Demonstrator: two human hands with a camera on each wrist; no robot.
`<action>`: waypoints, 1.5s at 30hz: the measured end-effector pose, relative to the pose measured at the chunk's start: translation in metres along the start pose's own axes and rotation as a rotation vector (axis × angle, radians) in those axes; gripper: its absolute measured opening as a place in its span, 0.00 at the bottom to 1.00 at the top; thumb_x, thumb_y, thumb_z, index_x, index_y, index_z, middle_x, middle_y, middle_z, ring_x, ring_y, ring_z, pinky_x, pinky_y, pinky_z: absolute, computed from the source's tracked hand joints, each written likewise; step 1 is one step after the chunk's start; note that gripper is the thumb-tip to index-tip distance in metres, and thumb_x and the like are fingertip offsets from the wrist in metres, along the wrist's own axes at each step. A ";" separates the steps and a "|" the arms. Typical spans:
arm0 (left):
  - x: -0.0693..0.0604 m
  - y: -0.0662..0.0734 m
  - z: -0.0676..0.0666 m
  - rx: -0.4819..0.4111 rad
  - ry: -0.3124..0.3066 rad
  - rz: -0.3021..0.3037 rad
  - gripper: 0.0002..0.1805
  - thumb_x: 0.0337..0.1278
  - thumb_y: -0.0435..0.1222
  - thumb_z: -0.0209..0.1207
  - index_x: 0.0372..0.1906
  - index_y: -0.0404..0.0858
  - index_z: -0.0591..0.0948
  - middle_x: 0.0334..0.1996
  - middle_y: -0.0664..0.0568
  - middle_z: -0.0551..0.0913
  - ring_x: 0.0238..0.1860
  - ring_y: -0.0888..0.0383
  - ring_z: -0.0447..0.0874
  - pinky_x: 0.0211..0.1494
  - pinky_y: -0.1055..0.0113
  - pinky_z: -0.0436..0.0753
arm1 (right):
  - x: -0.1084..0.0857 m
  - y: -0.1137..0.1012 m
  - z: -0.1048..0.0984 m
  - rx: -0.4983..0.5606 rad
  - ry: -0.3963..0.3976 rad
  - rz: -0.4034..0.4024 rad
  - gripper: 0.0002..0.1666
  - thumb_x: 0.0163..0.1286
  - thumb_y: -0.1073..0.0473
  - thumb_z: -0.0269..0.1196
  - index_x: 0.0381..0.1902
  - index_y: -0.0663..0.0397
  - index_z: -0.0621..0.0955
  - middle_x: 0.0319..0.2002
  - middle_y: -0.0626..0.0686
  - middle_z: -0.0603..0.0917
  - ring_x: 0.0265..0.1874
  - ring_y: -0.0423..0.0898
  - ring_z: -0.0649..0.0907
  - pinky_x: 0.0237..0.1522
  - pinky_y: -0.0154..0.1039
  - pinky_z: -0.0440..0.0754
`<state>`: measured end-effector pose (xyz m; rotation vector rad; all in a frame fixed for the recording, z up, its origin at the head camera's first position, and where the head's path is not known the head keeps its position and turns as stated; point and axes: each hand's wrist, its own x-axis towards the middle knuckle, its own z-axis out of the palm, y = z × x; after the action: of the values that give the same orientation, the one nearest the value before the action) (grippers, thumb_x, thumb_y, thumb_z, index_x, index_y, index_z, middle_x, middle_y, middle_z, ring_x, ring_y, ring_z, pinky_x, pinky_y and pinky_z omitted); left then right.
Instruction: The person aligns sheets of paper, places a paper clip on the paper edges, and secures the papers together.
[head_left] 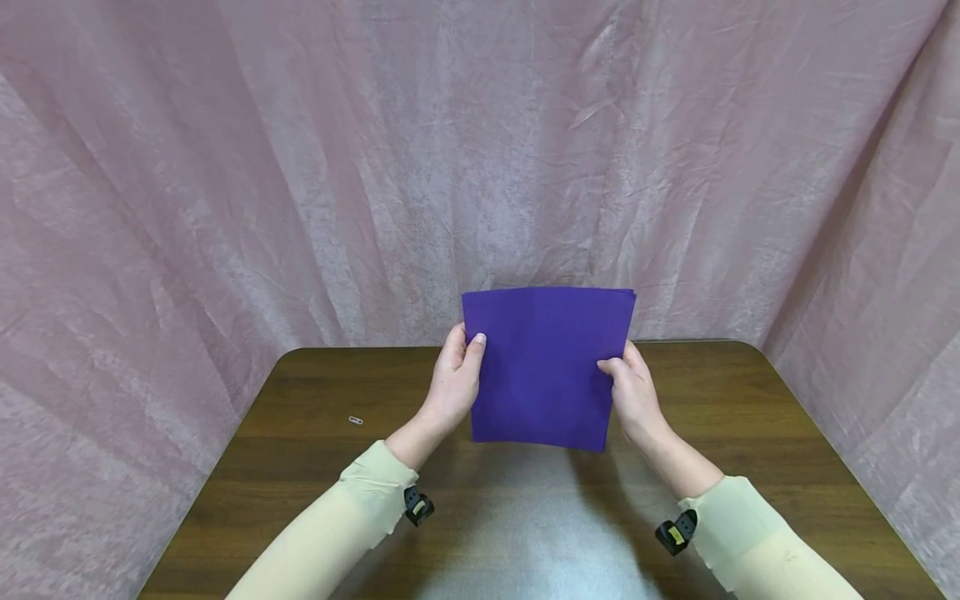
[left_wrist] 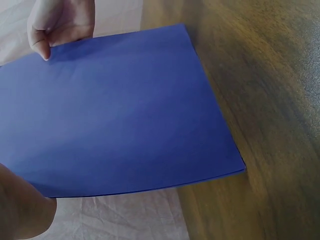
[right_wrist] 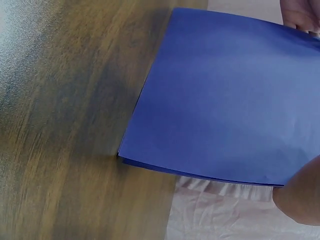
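Note:
Sheets of purple paper (head_left: 546, 367) are held up over the table, layered with their edges slightly offset; they look blue in both wrist views. My left hand (head_left: 459, 372) pinches the left edge, thumb in front and fingers behind. On the opposite edge my right hand (head_left: 632, 392) grips in the same way, its thumb lying on the front face. The left wrist view shows the paper (left_wrist: 120, 110) spanning between both hands. A second layer peeks out along the lower edge of the paper (right_wrist: 225, 105) in the right wrist view. Fingers behind the sheets are mostly hidden.
A small paper clip (head_left: 356, 420) lies on the brown wooden table (head_left: 300, 467), left of the left hand. Pink curtains (head_left: 375, 167) hang behind the table and along its sides. Each wrist wears a black strap device (head_left: 677, 533).

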<state>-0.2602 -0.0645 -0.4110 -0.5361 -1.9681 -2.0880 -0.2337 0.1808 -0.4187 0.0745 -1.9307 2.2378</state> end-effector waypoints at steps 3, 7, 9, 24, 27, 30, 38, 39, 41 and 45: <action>-0.001 -0.002 0.000 -0.008 -0.006 -0.011 0.16 0.81 0.32 0.45 0.64 0.28 0.70 0.53 0.38 0.79 0.51 0.50 0.79 0.58 0.58 0.78 | 0.000 0.000 0.001 -0.003 0.002 0.003 0.23 0.72 0.72 0.44 0.62 0.64 0.71 0.44 0.46 0.82 0.42 0.43 0.82 0.46 0.39 0.80; -0.002 -0.003 0.001 -0.016 -0.002 -0.017 0.17 0.81 0.32 0.45 0.65 0.29 0.68 0.54 0.38 0.79 0.51 0.51 0.79 0.57 0.58 0.78 | 0.001 0.002 0.001 -0.012 0.012 0.004 0.20 0.72 0.72 0.45 0.60 0.64 0.72 0.43 0.46 0.82 0.42 0.43 0.82 0.46 0.39 0.80; -0.002 -0.004 0.001 -0.029 0.000 -0.015 0.18 0.80 0.32 0.45 0.66 0.30 0.67 0.55 0.38 0.78 0.52 0.51 0.79 0.56 0.60 0.79 | 0.001 0.003 0.002 -0.005 0.016 0.006 0.19 0.72 0.72 0.45 0.58 0.64 0.72 0.42 0.46 0.82 0.40 0.43 0.83 0.45 0.39 0.80; -0.006 -0.001 0.001 -0.048 -0.020 -0.020 0.14 0.81 0.36 0.48 0.58 0.30 0.74 0.46 0.38 0.83 0.43 0.47 0.84 0.48 0.50 0.84 | 0.003 0.003 0.002 -0.022 0.045 -0.081 0.21 0.69 0.74 0.47 0.55 0.61 0.77 0.45 0.46 0.81 0.45 0.43 0.80 0.49 0.37 0.77; -0.007 -0.004 0.000 -0.048 -0.020 -0.025 0.14 0.81 0.36 0.48 0.58 0.30 0.74 0.47 0.38 0.83 0.44 0.45 0.83 0.50 0.47 0.83 | 0.003 0.005 0.002 -0.007 0.036 -0.064 0.20 0.69 0.74 0.46 0.55 0.61 0.76 0.44 0.47 0.81 0.43 0.43 0.81 0.47 0.38 0.79; -0.009 -0.007 0.000 -0.058 -0.030 -0.035 0.14 0.81 0.34 0.48 0.59 0.30 0.73 0.49 0.36 0.82 0.47 0.41 0.83 0.53 0.42 0.82 | 0.003 0.008 0.002 -0.002 0.030 -0.035 0.20 0.69 0.74 0.46 0.55 0.63 0.76 0.43 0.46 0.82 0.41 0.42 0.82 0.46 0.39 0.80; -0.013 -0.013 0.000 -0.085 -0.039 -0.064 0.14 0.80 0.33 0.48 0.62 0.31 0.70 0.51 0.37 0.81 0.48 0.42 0.83 0.54 0.44 0.82 | 0.002 0.018 0.001 -0.007 0.050 0.001 0.20 0.69 0.74 0.46 0.56 0.63 0.75 0.41 0.42 0.83 0.42 0.41 0.82 0.47 0.38 0.79; -0.013 -0.015 0.000 -0.082 -0.039 -0.067 0.15 0.80 0.33 0.48 0.62 0.31 0.70 0.51 0.37 0.81 0.49 0.43 0.83 0.54 0.45 0.82 | 0.002 0.020 0.001 -0.005 0.051 0.012 0.20 0.69 0.74 0.46 0.55 0.63 0.75 0.41 0.42 0.83 0.41 0.41 0.83 0.46 0.38 0.80; -0.015 -0.019 -0.001 -0.077 -0.046 -0.078 0.15 0.80 0.34 0.48 0.62 0.32 0.70 0.52 0.38 0.81 0.49 0.44 0.83 0.55 0.45 0.82 | 0.001 0.025 0.001 0.003 0.058 0.038 0.19 0.68 0.74 0.46 0.54 0.61 0.75 0.40 0.43 0.84 0.40 0.42 0.83 0.45 0.39 0.81; -0.019 -0.026 -0.001 -0.075 -0.056 -0.100 0.15 0.81 0.35 0.48 0.63 0.31 0.69 0.52 0.37 0.81 0.49 0.43 0.83 0.55 0.45 0.82 | -0.002 0.037 0.001 0.038 0.066 0.093 0.19 0.67 0.74 0.46 0.53 0.60 0.75 0.40 0.44 0.84 0.39 0.43 0.84 0.44 0.41 0.83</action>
<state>-0.2540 -0.0650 -0.4426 -0.5263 -1.9914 -2.2383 -0.2382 0.1744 -0.4548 -0.0844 -1.8948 2.3046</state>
